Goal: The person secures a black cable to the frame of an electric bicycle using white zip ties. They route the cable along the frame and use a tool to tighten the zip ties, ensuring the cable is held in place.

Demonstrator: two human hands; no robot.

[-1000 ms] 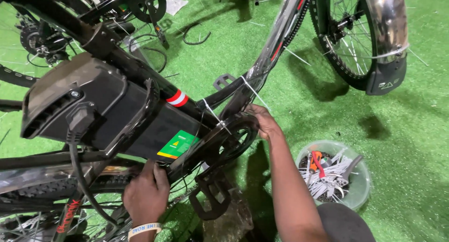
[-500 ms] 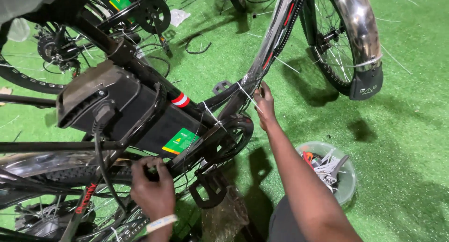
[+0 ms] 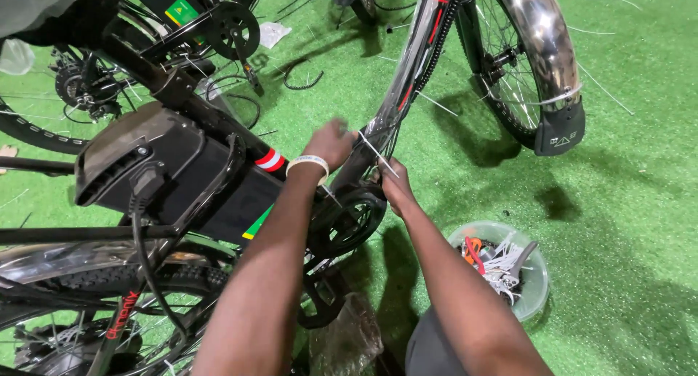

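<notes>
An electric bicycle lies across the green turf, its black battery case on the frame at the left. A white zip tie sticks out from the silver down tube, where cables run along it. My left hand, a white band on its wrist, reaches over the frame and pinches the tie's upper end; it is blurred. My right hand is closed around the tie's lower end beside the tube, just above the black chainring.
A clear plastic bowl holding white zip ties and an orange-handled tool sits on the turf at the right. A chrome mudguard covers the wheel at the top right. A second bicycle lies at the top left. Crumpled plastic lies below the pedal.
My left hand left the lower frame near the battery and rose to the zip tie on the down tube. The right hand stayed at the tube. The camera shifted slightly.
</notes>
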